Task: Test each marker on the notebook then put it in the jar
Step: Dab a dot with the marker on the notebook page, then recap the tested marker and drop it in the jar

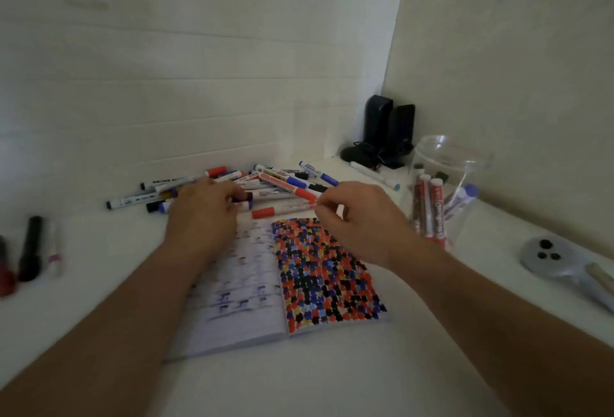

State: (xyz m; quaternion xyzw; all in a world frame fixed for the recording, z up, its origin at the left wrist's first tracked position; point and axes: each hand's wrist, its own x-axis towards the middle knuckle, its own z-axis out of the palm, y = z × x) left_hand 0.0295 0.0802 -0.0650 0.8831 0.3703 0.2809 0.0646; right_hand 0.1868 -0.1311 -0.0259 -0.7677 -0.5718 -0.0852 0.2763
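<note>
Red-capped marker (282,209) lies flat on the table just past the notebook (309,270), long axis running left-right between both hands, right hand (355,220) pinching its end, left hand (202,213) fingers curled over the pile.

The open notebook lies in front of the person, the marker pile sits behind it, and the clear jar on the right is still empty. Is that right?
Not quite. The head view shows the jar already holds several markers. The rest stands: the open notebook lies in front, with the marker pile behind it.
</note>
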